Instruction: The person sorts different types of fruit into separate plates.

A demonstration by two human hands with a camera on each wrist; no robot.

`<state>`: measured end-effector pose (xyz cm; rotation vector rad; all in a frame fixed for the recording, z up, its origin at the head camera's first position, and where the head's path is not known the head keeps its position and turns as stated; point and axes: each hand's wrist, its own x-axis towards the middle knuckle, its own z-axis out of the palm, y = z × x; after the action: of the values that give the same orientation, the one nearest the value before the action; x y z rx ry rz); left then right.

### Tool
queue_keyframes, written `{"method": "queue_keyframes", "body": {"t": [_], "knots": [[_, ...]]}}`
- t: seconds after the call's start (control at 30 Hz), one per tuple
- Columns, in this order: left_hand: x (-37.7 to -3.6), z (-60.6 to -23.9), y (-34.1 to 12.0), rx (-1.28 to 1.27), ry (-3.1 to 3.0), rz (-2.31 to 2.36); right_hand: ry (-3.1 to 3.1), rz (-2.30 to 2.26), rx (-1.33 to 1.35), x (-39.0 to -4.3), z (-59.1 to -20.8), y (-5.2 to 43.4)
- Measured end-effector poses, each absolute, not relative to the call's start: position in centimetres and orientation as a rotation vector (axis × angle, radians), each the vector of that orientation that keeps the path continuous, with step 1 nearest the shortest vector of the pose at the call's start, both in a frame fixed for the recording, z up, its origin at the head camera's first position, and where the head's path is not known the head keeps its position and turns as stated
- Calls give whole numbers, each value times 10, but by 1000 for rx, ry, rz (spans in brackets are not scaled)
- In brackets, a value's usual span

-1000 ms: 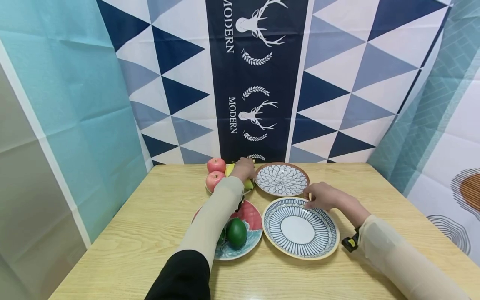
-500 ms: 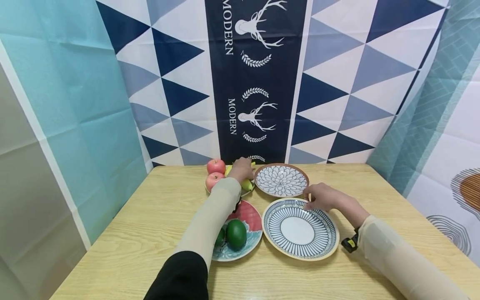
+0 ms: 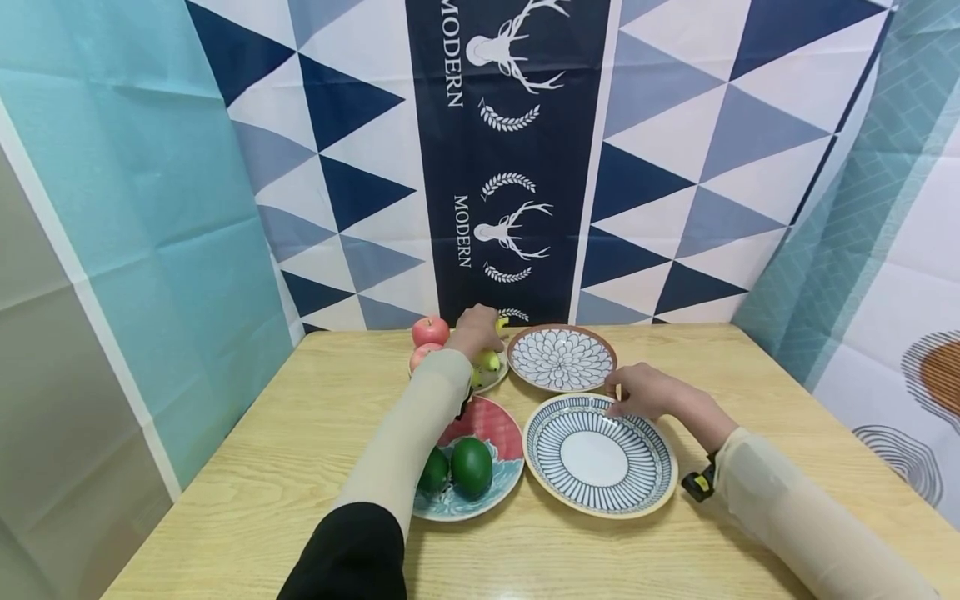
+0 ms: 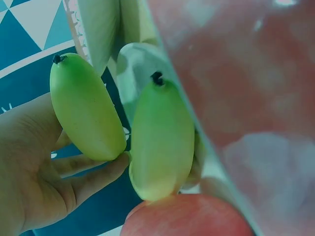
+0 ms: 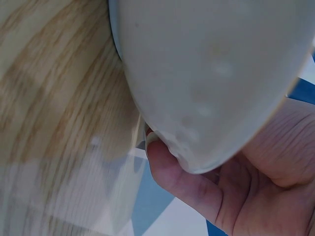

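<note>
My left hand (image 3: 477, 331) reaches over the fruit plate (image 3: 501, 375) at the back. Its thumb and fingers grip a green-yellow banana (image 4: 88, 108) with a dark tip. Close beside that hangs a second banana (image 4: 162, 142); whether the two are joined is hidden. Two pink-red apples (image 3: 431, 332) lie left of the hand. My right hand (image 3: 647, 392) pinches the far rim of the blue-and-white striped plate (image 3: 596, 458), and in the right wrist view its fingers (image 5: 182, 182) curl under the edge of the plate.
A red-and-teal plate (image 3: 498, 425) with two dark green fruits (image 3: 472, 467) lies under my left forearm. Behind the striped plate stands a brown-rimmed flower-patterned plate (image 3: 562, 360). Patterned cloth (image 3: 375, 167) hangs along the back edge of the wooden table (image 3: 300, 433).
My left hand has risen slightly and shifted left, with the bananas moving under it. My right hand has kept its place on the striped plate.
</note>
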<state>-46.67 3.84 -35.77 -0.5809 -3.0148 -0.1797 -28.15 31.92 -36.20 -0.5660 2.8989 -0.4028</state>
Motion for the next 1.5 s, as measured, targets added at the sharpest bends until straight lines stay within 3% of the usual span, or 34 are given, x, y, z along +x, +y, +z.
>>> {"method": "queue_keyframes", "body": {"t": [0.07,0.13,0.6,1.17,1.5], "knots": [[-467,-354,37,-585,-3021,-193,2897,-405,-561,-282,-362,319],[-443,-339,33,-590,-3005,-211,2894,-408,-554,-283,-364,319],[-432,-324,29,-689,-2940,-257,2887,-426,-586,-282,-365,319],[-397,-309,59,-949,-2788,-197,2880,-438,-573,-283,-366,322],[-359,-297,83,-1094,-2760,-122,2885,-425,-585,-284,-365,323]]}}
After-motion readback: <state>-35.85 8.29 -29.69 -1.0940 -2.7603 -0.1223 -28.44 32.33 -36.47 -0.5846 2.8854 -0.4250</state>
